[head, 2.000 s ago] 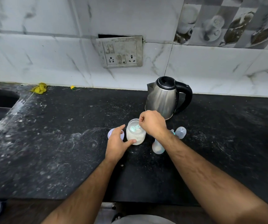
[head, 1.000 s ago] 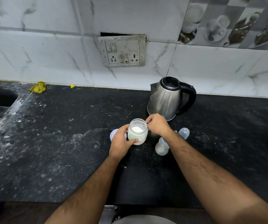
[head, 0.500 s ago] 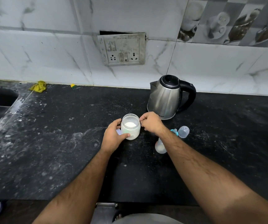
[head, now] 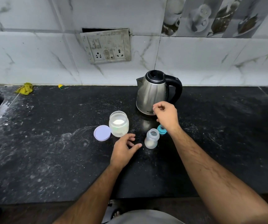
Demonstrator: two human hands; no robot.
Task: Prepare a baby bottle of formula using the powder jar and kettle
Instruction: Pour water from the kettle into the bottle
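While the open powder jar (head: 118,124) stands left of the kettle (head: 152,92) on the table (head: 49,151), the left hand (head: 123,150) hovers near it, fingers loosely apart; the right hand (head: 166,116), fingers curled on nothing visible, hangs before the kettle above the baby bottle (head: 151,138).

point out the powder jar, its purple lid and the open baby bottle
powder jar (head: 118,125): head view, on its clear side wall.
purple lid (head: 102,133): head view, middle of its flat top.
baby bottle (head: 151,139): head view, on its body below the open neck.
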